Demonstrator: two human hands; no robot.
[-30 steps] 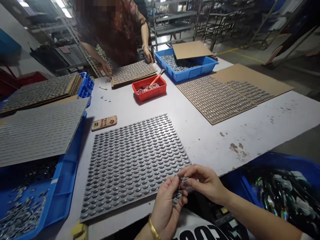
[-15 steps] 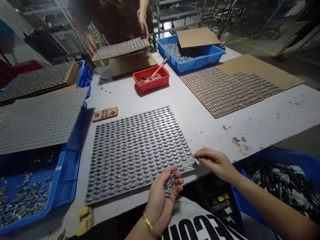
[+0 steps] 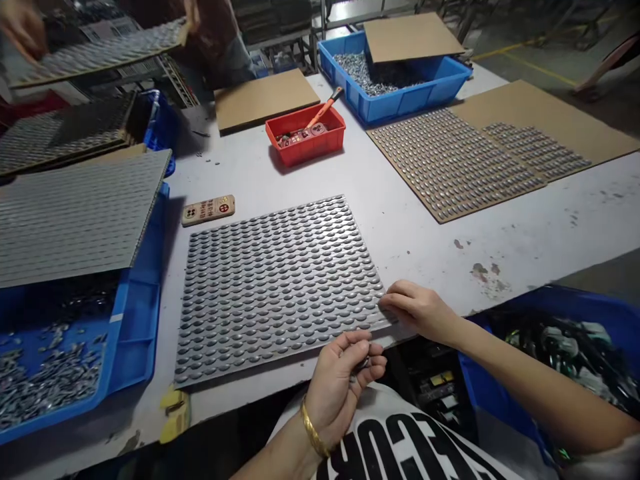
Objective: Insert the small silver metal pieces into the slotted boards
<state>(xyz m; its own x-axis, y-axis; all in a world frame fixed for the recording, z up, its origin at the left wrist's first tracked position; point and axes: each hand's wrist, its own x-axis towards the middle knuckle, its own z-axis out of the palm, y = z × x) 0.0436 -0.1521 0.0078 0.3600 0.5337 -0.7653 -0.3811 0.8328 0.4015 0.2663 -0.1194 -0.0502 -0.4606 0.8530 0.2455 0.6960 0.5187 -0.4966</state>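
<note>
My left hand [image 3: 345, 387] hangs over the near edge of the table, fingers curled around small dark metal pieces [image 3: 363, 365], mostly hidden by the fingers. My right hand [image 3: 415, 308] rests its fingertips on the near right corner of a grey sheet [image 3: 275, 287] covered in tight rows of small oval metal parts. Nothing shows in that hand. The sheet lies flat on the pale table [image 3: 425, 260], just beyond my hands.
A co-worker's hands [image 3: 25, 27] lift a studded sheet [image 3: 100, 53] at the far left. Blue tubs hold loose metal parts [image 3: 55, 373] and shiny pieces [image 3: 565, 340]. A red tray [image 3: 305, 133], a wooden tag [image 3: 209, 210] and studded cardboard [image 3: 450, 163] sit on the table.
My left hand has closed over the pieces that lay in its palm. My right hand has settled on the sheet's corner. The co-worker's sheet has moved further left.
</note>
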